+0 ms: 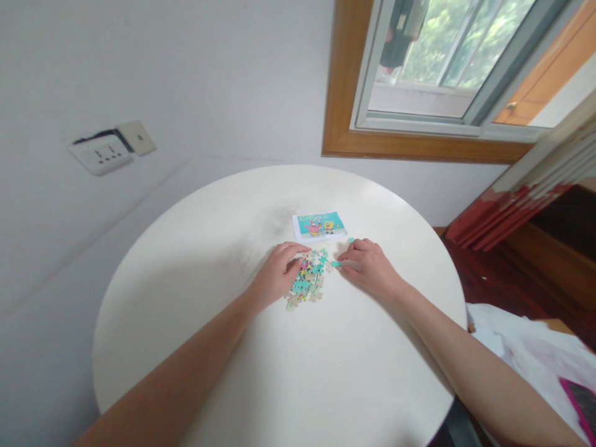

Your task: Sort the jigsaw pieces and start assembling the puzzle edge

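Observation:
A small heap of jigsaw puzzle pieces [307, 280], teal, yellow, pink and beige, lies near the middle of the round white table [298, 379]. At its left edge rests my left hand [279, 271], fingers curved and thumb apart from them, touching the pieces. My right hand [367, 266] is to the right of the heap, with a teal puzzle piece [336, 264] pinched between thumb and fingers. Another teal bit [351, 240] shows just beyond its knuckles. Behind the heap lies a picture card [319, 226] with a pink and a yellow cartoon figure on teal.
The table's far edge is close to a white wall [223, 81] with a socket [103, 153]. A wood-framed window [419, 148] is at the back right, beside a red and cream curtain [503, 205]. White cloth or plastic [521, 347] lies right of the table.

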A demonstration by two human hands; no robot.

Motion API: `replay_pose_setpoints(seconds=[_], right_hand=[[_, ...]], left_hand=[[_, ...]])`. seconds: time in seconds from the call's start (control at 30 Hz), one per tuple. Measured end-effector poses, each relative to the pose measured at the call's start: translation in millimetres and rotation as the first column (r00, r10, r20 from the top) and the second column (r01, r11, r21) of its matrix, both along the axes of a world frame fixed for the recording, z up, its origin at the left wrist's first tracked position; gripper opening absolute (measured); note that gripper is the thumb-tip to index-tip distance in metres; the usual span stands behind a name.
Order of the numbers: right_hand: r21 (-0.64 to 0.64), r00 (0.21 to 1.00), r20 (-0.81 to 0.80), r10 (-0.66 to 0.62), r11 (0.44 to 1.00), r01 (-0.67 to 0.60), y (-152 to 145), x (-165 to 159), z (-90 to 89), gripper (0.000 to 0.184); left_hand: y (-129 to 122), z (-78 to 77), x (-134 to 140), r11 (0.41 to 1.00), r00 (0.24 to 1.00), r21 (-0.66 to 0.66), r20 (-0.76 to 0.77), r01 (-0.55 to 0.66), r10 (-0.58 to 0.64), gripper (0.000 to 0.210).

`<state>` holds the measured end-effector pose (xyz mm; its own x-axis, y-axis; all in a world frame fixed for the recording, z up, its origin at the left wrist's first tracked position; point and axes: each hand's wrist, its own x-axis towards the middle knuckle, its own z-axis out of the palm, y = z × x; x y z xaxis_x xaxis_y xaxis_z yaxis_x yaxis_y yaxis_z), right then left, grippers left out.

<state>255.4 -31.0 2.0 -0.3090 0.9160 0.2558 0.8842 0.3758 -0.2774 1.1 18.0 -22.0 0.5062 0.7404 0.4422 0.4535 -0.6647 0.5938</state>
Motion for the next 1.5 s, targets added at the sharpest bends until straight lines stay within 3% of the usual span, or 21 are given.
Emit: replay_pose_setpoints(seconds=[0.33, 0.6, 0.83, 1.23, 1.5], right_hand=[[0.056, 0.997, -0.053, 0.048, 0.997, -0.045, -0.6, -1.7, -1.2, 0.023], [0.094, 0.924, -0.12, 0.364, 0.931, -0.354, -6.8, -15.3, -3.7, 0.024], [0.08, 0.922, -0.117, 0.369, 0.929, -0.362, -6.8, -22.2, -6.2, 0.02], [0.018, 0.908, -0.176, 0.379, 0.924, -0.382, -8.1, -9.4, 9.0, 0.022], [0.045, 0.851, -0.208, 0.483, 0.873, -0.485, -16.0, -21.9, 8.9, 0.013]], left_hand=[[0.2, 0.4, 0.0, 1.0, 1.0, -0.004, -0.013, 0.001, -0.001, 0.028], [-0.9, 3.0, 0.7, 1.0, 1.0, -0.009, -0.019, 0.002, -0.003, 0.026], [-1.8, 5.0, 1.5, 1.0, 1.0, -0.013, -0.021, -0.007, 0.007, 0.026], [-2.6, 4.7, 1.1, 1.0, 1.0, -0.008, -0.019, -0.003, 0.003, 0.025], [-2.3, 5.4, 1.6, 1.0, 1.0, -0.006, -0.018, 0.0, 0.0, 0.025]])
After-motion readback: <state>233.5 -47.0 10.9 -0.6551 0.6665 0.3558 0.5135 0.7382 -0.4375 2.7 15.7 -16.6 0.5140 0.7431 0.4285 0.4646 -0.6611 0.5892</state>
